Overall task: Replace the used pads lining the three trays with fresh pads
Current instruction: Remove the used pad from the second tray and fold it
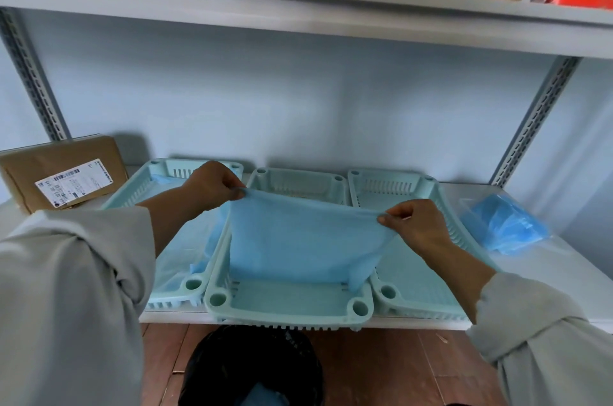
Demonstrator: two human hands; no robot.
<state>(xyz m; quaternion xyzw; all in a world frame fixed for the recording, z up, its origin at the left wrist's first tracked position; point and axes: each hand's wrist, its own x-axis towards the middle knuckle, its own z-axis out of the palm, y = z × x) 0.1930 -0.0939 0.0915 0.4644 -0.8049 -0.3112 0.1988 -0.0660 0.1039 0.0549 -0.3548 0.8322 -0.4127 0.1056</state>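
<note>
Three mint-green slotted trays stand side by side on the white shelf: the left tray [194, 286], the middle tray [292, 306] and the right tray [418, 299]. My left hand [212, 185] and my right hand [414, 223] each pinch a top corner of a light blue pad [305, 239]. The pad hangs stretched between them over the middle tray, its lower edge inside the tray. Another blue pad [185, 249] lines the left tray. The right tray's floor looks bare.
A clear bag of folded blue pads [504, 226] lies on the shelf at the right. A taped cardboard parcel [63, 170] sits at the left. A black-lined bin [255, 369] stands on the floor below the shelf edge. An upper shelf [298, 11] carries cartons.
</note>
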